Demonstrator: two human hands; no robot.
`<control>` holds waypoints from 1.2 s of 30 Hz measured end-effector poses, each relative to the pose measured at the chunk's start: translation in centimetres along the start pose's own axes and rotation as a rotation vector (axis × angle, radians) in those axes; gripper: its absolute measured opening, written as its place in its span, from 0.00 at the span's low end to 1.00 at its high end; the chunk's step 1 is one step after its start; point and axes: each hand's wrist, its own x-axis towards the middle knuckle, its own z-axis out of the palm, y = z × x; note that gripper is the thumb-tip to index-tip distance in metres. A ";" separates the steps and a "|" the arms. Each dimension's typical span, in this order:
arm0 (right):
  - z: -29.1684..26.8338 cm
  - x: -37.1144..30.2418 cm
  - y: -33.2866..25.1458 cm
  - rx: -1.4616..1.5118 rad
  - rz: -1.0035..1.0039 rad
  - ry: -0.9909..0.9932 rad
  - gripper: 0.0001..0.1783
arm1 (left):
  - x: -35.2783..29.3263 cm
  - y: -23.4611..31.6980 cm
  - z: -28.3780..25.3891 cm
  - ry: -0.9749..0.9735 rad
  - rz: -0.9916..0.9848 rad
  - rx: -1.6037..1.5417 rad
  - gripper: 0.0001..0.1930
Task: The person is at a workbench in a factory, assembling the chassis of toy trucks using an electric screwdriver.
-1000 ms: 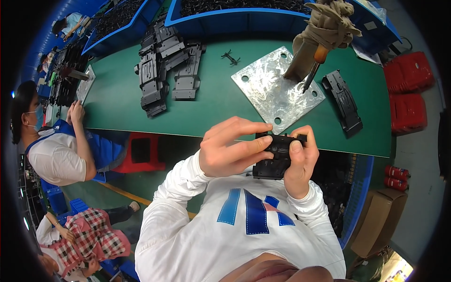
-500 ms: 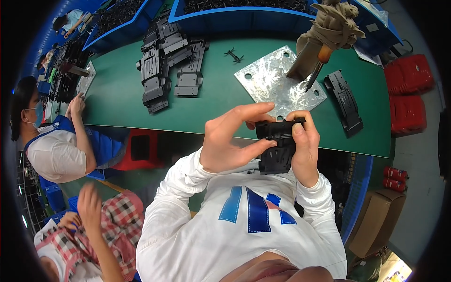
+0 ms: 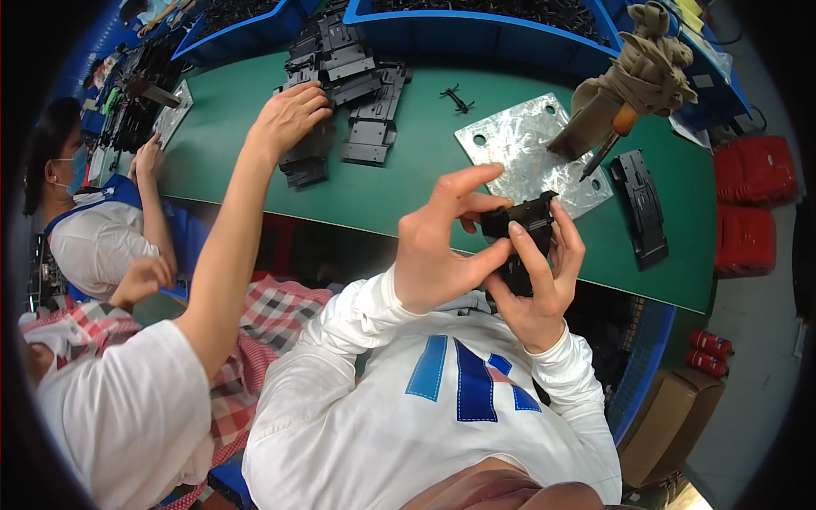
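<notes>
Above the table's front edge, in front of my chest, both hands hold a black plastic part with a lower section running down between them. My left hand pinches its left end between thumb and fingers. Around its right side are the fingers of my right hand, which cover much of the lower section. Just beyond my hands lies a scuffed silver metal plate with round holes. A long black plastic part lies on the table to the right of the plate.
A cloth-wrapped fixture with an orange-handled tool stands over the plate. A co-worker's hand rests on a pile of black parts. A small black piece lies nearby. Blue bins line the back; red stools stand right.
A co-worker's arm has reached in from the left onto the pile of black parts. My right hand's fingers have shifted on the part, which has tilted. The view has moved slightly.
</notes>
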 end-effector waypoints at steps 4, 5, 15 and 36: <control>-0.3 0.0 0.1 -0.048 -0.087 0.042 0.37 | -0.2 0.5 0.6 0.036 0.075 0.096 0.35; -0.5 0.0 0.0 -0.039 -0.074 0.028 0.36 | -0.1 0.6 0.8 0.039 0.098 0.105 0.35; -1.1 -1.1 2.1 0.075 0.130 0.013 0.30 | 0.3 0.2 3.5 -0.081 0.033 0.122 0.30; -2.9 -0.2 8.8 2.178 1.398 0.425 0.31 | 4.7 -6.9 6.5 -0.533 -0.749 -0.321 0.24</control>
